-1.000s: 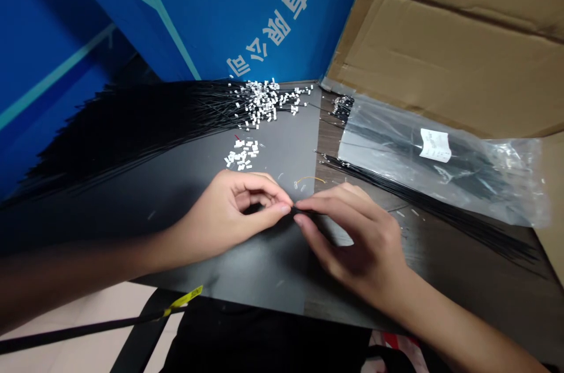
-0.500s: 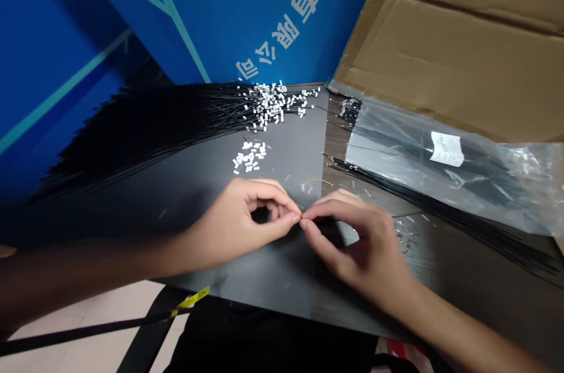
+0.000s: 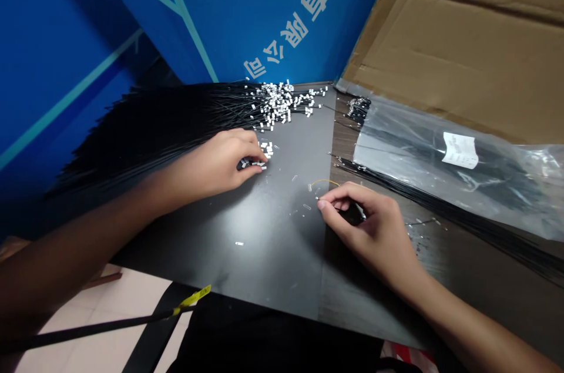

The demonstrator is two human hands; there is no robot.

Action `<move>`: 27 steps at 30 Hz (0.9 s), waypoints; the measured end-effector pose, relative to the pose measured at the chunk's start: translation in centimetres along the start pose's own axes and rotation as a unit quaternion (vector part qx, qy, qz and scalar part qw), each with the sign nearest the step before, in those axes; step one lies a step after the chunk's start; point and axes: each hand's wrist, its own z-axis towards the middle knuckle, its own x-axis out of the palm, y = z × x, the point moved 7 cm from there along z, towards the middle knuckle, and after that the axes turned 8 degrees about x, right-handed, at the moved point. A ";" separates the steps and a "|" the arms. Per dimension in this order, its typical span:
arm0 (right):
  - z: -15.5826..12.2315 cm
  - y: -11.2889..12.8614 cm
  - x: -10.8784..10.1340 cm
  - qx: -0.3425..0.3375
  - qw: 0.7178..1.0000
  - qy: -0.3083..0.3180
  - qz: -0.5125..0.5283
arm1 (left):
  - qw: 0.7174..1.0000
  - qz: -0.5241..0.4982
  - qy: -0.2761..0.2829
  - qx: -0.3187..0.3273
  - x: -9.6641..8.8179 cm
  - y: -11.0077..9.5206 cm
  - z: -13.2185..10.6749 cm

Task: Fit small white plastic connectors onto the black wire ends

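Note:
My left hand [image 3: 215, 161] reaches to the small pile of white plastic connectors [image 3: 269, 148]. Its thumb and forefinger close on one small white connector at the pile's near edge. To the right, my right hand [image 3: 370, 217] is held in a pinch above the table. A tiny shiny tip pokes out past its fingertips, seemingly the end of a thin black wire; most of that wire is hidden by the hand. Behind the pile lies a thick sheaf of black wires [image 3: 176, 120] with white connectors on their ends [image 3: 277, 100].
A clear plastic bag [image 3: 405, 138] of black wires and a loose wire bundle [image 3: 440, 202] lie at right. Behind stand a blue printed panel [image 3: 247, 3] and cardboard [image 3: 476, 56]. A yellow wire [image 3: 326, 181] and clear scraps [image 3: 307, 207] dot the grey tabletop [image 3: 273, 267].
My hands were together, fingertips touching. Since then my left hand has moved away to the left and back, onto the connector pile. My right hand has shifted slightly right, still pinching.

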 end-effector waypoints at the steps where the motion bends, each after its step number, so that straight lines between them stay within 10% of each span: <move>1: 0.0 0.0 0.0 0.002 1.000 0.000 -0.002 | 1.000 0.000 -0.001 0.006 0.2 0.0 0.0; 27: -0.1 0.0 0.0 -0.006 1.000 0.017 -0.007 | 0.996 0.022 0.017 0.084 0.7 -3.1 0.4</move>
